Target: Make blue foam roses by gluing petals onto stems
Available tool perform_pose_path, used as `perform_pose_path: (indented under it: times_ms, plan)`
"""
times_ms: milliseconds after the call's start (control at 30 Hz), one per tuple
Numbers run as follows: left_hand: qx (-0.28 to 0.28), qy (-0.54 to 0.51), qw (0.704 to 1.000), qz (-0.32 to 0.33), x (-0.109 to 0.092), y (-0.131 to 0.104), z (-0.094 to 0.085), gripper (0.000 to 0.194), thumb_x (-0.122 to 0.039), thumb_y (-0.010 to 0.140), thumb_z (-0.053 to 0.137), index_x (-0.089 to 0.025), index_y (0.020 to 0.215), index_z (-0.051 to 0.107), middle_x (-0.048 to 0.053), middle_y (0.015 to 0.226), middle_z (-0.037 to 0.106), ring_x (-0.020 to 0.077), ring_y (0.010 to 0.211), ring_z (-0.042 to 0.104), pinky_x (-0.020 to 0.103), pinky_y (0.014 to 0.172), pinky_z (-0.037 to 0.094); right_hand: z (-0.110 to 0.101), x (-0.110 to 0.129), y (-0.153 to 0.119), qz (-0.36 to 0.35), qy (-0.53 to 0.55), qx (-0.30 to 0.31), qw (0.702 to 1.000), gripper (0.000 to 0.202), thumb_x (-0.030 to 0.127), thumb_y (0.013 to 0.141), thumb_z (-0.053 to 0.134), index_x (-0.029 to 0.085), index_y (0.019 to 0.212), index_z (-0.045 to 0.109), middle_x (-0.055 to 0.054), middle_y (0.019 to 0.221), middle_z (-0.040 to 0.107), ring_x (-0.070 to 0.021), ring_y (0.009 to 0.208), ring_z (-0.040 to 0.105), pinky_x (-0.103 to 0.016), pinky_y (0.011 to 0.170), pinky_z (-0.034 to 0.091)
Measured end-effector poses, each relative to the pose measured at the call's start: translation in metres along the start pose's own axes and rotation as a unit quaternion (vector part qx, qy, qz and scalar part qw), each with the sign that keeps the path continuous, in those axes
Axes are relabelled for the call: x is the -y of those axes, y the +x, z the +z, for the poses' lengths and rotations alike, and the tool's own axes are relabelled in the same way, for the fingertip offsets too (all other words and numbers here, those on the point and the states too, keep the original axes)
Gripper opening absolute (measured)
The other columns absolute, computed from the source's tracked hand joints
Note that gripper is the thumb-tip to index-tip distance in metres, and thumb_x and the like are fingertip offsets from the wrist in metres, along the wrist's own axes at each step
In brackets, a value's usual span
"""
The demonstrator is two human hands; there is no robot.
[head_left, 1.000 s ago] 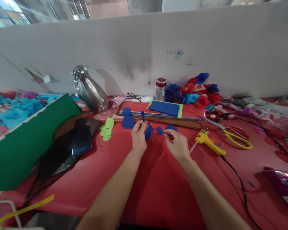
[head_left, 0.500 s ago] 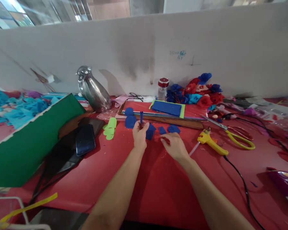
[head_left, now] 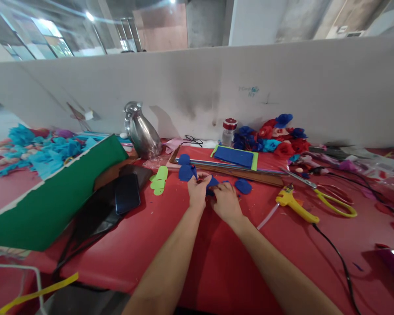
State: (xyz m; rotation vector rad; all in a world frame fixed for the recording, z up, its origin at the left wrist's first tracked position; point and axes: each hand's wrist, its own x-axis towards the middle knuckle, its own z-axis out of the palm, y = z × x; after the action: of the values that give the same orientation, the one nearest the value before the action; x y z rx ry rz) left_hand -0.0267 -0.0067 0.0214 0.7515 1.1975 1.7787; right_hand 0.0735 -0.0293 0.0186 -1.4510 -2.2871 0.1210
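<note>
My left hand [head_left: 198, 191] is closed around a small rolled piece of blue paper [head_left: 193, 170], whose end sticks up past the thumb. Close beside it, my right hand [head_left: 227, 202] has its fingers curled over a blue paper piece [head_left: 212, 181] between the two hands; the fingertips are partly hidden. Cut blue paper petals [head_left: 185, 173] lie left of the hands, and another blue petal [head_left: 243, 186] lies to the right. Light green paper cutouts [head_left: 159, 180] rest on the red table farther left.
Right of my hands are a yellow glue gun [head_left: 295, 204] with its cord and scissors [head_left: 335, 203]. Behind are stacked paper sheets [head_left: 197, 157], a jar [head_left: 228, 133], paper flowers [head_left: 284, 135] and a metal jug [head_left: 142, 133]. A phone [head_left: 127, 194] and green board [head_left: 62, 197] are left.
My right hand has moved left, next to my left hand, and its fingers now cover blue paper. The rolled blue piece stays in my left hand, tilted now. The camera view has shifted.
</note>
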Motion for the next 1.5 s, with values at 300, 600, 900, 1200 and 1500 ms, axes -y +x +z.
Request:
perform_pose_path:
  times_ms: [300, 600, 900, 1200, 1500]
  plan:
    - [-0.02, 0.045, 0.999, -0.01, 0.005, 0.004, -0.002, 0.009, -0.021, 0.06, 0.068, -0.016, 0.063, 0.061, -0.003, 0.06, 0.057, 0.0098, 0.061, 0.049, 0.024, 0.066, 0.04, 0.01, -0.034, 0.004, 0.105, 0.188, -0.088, 0.973, 0.018, 0.02, 0.081, 0.05, 0.019, 0.079, 0.068, -0.007, 0.088, 0.071, -0.0215, 0.084, 0.061, -0.033, 0.08, 0.044]
    - [0.057, 0.07, 0.992, -0.083, 0.009, -0.006, 0.006, 0.021, -0.036, 0.067, 0.068, -0.015, 0.067, 0.065, 0.0, 0.054, 0.059, 0.0119, 0.056, 0.052, 0.025, 0.06, 0.042, 0.016, -0.048, -0.002, 0.206, 0.425, -0.159, 0.867, 0.026, 0.039, 0.078, 0.054, 0.017, 0.085, 0.067, -0.007, 0.083, 0.071, -0.0203, 0.077, 0.065, -0.034, 0.076, 0.05]
    - [0.077, 0.051, 0.992, -0.087, 0.009, -0.008, 0.006, 0.031, -0.016, 0.053, 0.074, -0.016, 0.082, 0.066, -0.006, 0.057, 0.055, 0.008, 0.056, 0.052, 0.022, 0.062, 0.041, 0.009, -0.039, -0.002, 0.186, 0.508, -0.189, 0.82, 0.03, 0.037, 0.073, 0.061, 0.019, 0.097, 0.061, -0.007, 0.099, 0.067, -0.0183, 0.088, 0.064, -0.035, 0.085, 0.05]
    - [0.102, 0.053, 0.988, -0.103, 0.006, -0.012, 0.009, 0.023, -0.018, 0.053, 0.075, -0.017, 0.074, 0.066, -0.003, 0.057, 0.058, 0.0118, 0.061, 0.056, 0.025, 0.063, 0.043, 0.005, -0.048, 0.005, 0.271, 0.672, -0.107, 0.681, 0.028, 0.04, 0.058, 0.073, 0.02, 0.076, 0.064, 0.001, 0.07, 0.064, -0.0114, 0.058, 0.057, -0.024, 0.058, 0.048]
    - [0.071, 0.04, 0.992, -0.094, 0.004, -0.007, 0.005, 0.022, -0.027, 0.053, 0.076, -0.016, 0.066, 0.063, -0.003, 0.053, 0.054, 0.0108, 0.056, 0.053, 0.023, 0.058, 0.042, 0.012, -0.056, 0.002, 0.28, 0.463, -0.146, 0.828, 0.041, 0.046, 0.07, 0.061, 0.016, 0.097, 0.065, -0.003, 0.075, 0.066, -0.0124, 0.049, 0.054, -0.027, 0.052, 0.044]
